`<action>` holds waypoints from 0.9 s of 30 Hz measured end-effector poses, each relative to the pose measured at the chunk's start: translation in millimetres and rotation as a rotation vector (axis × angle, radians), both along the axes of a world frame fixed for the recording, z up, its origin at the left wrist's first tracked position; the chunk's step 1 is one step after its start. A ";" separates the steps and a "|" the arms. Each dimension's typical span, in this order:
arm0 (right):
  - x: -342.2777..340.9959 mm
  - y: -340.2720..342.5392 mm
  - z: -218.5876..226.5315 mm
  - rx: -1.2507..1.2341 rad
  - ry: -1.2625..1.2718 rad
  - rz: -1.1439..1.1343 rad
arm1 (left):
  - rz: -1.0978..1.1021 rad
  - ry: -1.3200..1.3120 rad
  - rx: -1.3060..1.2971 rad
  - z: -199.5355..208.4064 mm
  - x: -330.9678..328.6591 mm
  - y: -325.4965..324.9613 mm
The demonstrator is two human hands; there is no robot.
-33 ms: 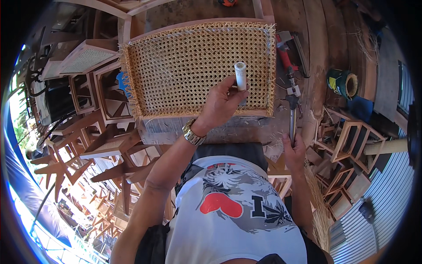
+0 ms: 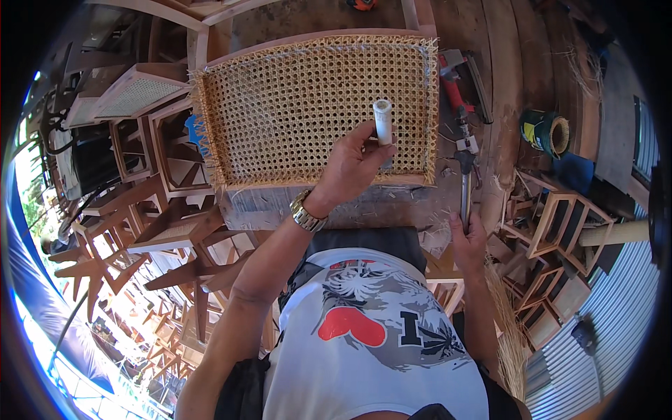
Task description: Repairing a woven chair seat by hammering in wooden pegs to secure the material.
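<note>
Left hand (image 2: 353, 168) clenched on short white tube (image 2: 382, 120), upright over woven cane panel (image 2: 315, 105). Tube likely light, rigid, smooth (slip risk); hold low, as now. Right hand (image 2: 467, 241) grasps hammer handle (image 2: 465, 199) on surface (image 2: 427, 203).

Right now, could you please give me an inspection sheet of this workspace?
Surface: wooden workbench, littered with cane scraps.
Job's things: woven cane panel in a wooden frame on the bench; white tube; hammer.
Clutter: red power tool right of the frame; green tin further right.
Grippers: left hand holds the white tube upright over the panel's near right corner; right hand grips the hammer handle at the bench edge.
Cables: nothing seen.
Surroundings: stacked wooden chair frames on the left, more frames on the right, corrugated metal sheet.
</note>
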State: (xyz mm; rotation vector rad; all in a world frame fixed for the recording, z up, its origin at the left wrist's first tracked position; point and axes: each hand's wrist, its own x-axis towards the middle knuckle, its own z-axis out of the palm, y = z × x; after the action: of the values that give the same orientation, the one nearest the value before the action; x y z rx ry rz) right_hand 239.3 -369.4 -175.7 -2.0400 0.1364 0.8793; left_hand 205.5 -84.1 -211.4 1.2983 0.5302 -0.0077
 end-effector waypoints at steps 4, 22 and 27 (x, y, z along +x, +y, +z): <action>2.6 1.2 0.3 -0.009 -0.010 0.018 | -0.029 0.044 -0.005 3.5 0.5 0.8; 7.8 6.3 9.7 -0.001 -0.006 0.058 | -0.061 0.046 0.012 -0.5 -8.1 3.9; 21.0 13.1 23.2 -0.013 -0.015 0.175 | -0.098 0.013 0.089 0.9 -15.3 -3.9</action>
State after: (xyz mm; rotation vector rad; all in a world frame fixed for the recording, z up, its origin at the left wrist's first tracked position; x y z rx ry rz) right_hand 260.3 -356.3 -152.5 -2.0937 -0.0458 0.9722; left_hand 190.1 -88.0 -210.5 1.4113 0.4825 -0.0747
